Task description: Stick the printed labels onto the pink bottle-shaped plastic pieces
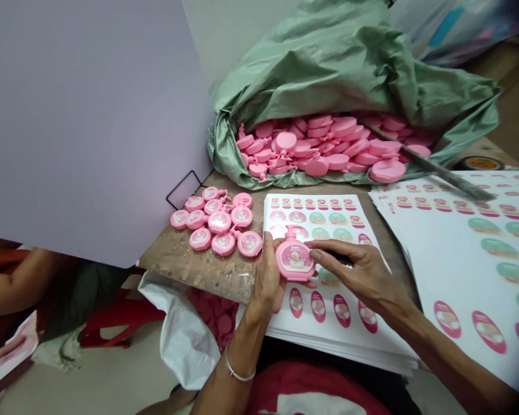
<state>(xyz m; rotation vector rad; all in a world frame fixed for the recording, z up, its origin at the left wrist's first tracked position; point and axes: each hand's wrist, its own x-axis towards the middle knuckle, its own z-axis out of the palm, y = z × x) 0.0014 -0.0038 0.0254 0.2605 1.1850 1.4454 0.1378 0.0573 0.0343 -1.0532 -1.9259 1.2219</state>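
Observation:
My left hand grips a pink plastic bottle-shaped piece that carries a printed label. The fingertips of my right hand touch the piece's upper right edge, and my right thumb is hidden. Both hands sit above a stack of sticker sheets printed with pink and green labels. To the left lies a group of labelled pink pieces. Behind them, a green woven sack holds many unlabelled pink pieces. More sticker sheets lie at the right.
A lilac board blocks the upper left. The stained wooden table has a long metal tool lying across the sack. Below it hangs a white plastic bag. A co-worker's arm shows at the far left, beside a red stool.

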